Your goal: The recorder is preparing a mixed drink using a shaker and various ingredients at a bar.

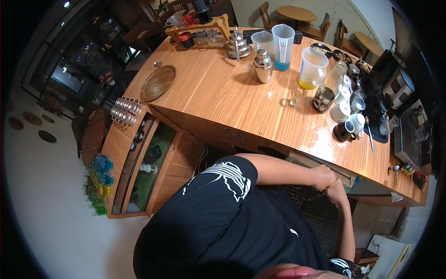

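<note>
Below the front edge of the wooden counter [223, 94], my left hand [323, 176] and my right hand [336, 192] meet in front of my body. The left forearm reaches across from the left, and the right one comes up from the lower right. Both hands look curled and touch or overlap; their fingers are mostly hidden, so I cannot tell whether anything is between them. Just beyond them is a partly open drawer [310, 162] under the countertop. A dark perforated mat or grate [318, 216] shows below the hands.
On the counter stand a metal cocktail shaker [263, 68], a tall jug with blue liquid [283, 45], a jug with yellow liquid [312, 68], a small glass [294, 97], a carafe with dark contents [325, 94], a black mug [343, 131] and an oval wooden tray [158, 83].
</note>
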